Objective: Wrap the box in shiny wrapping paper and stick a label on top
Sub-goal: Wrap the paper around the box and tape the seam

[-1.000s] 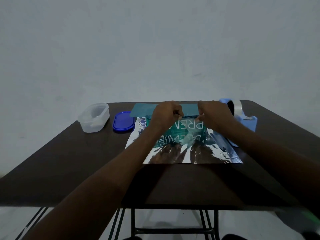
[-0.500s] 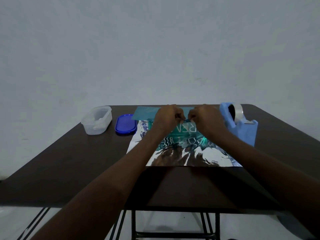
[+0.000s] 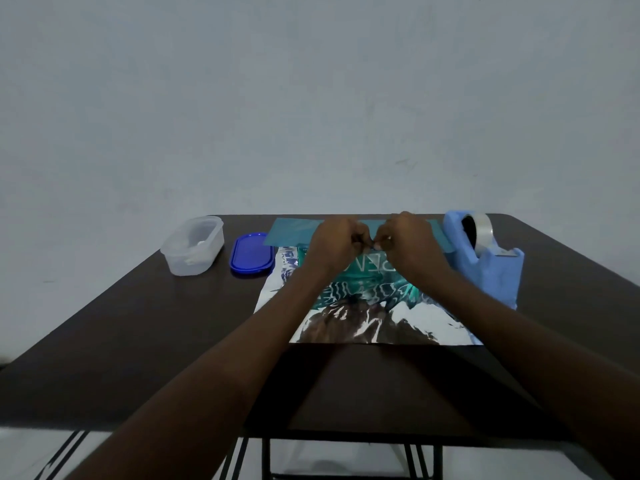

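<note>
Nearest us runs the front edge of a dark brown table [image 3: 145,358] on thin black metal legs, standing against a plain pale wall [image 3: 311,98]. A broad bare strip of tabletop lies between that edge and the silver shiny wrapping paper [image 3: 363,327], which is spread flat with its near edge parallel to the table's. There is open surface to the left of the sheet as well.

The teal box [image 3: 363,268], with white lettering, sits on the far half of the paper, partly hidden by our wrists. Above its far edge, our left hand [image 3: 334,245] and right hand [image 3: 410,242] meet, fingers curled, each pinching something small between them; we cannot tell what it is.

Beyond the hands a teal sheet [image 3: 291,232] lies flat near the far edge. To the left sit a blue oval lid [image 3: 252,253] and, farther left, a clear plastic container [image 3: 194,245], apart from each other. To the right, just beside the paper, stands a light blue tape dispenser [image 3: 485,258] with a roll of clear tape.

Compared with a second ago, our hands have drawn closer together, so the gap between them is nearly gone. The objects on the table are laid out as before.
</note>
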A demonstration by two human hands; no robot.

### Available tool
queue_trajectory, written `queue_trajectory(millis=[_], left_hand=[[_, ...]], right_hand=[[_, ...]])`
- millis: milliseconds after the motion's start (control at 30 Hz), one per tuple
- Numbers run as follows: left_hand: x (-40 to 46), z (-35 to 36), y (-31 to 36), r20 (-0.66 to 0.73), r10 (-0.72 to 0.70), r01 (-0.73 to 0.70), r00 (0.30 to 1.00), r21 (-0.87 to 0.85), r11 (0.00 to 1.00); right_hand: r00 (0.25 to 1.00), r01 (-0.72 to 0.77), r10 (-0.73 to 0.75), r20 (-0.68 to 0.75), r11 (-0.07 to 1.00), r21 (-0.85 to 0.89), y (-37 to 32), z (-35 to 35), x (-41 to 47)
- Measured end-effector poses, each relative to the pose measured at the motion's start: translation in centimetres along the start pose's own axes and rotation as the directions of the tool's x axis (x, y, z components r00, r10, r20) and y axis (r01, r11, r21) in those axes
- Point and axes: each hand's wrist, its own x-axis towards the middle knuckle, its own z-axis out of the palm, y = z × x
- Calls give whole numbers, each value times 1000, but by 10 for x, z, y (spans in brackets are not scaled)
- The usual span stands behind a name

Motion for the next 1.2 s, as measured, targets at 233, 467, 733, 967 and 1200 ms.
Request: queue_trajectory(millis=[233,467,733,967,1200], left_hand=[[1,0,-5,5,-9,10,1000,-70,998],[-2,-5,1,18,-20,20,1000,30,999],[10,-7,41,7,63,-62,998,-49,997],[29,50,126,439,163,-118,883,-128,985],[37,72,128,443,106,-76,890,-86,993]], right_hand=[[999,30,-29,-26,998,51,31,-3,-21],[988,40,-8,154,977,-208,18,-24,-10],[928,-362,371,32,918,-162,57,-115,-6],[730,-634,629,267,770,-79,95,-133,-36],[547,-833,672,499,499,240,101,-129,-51]])
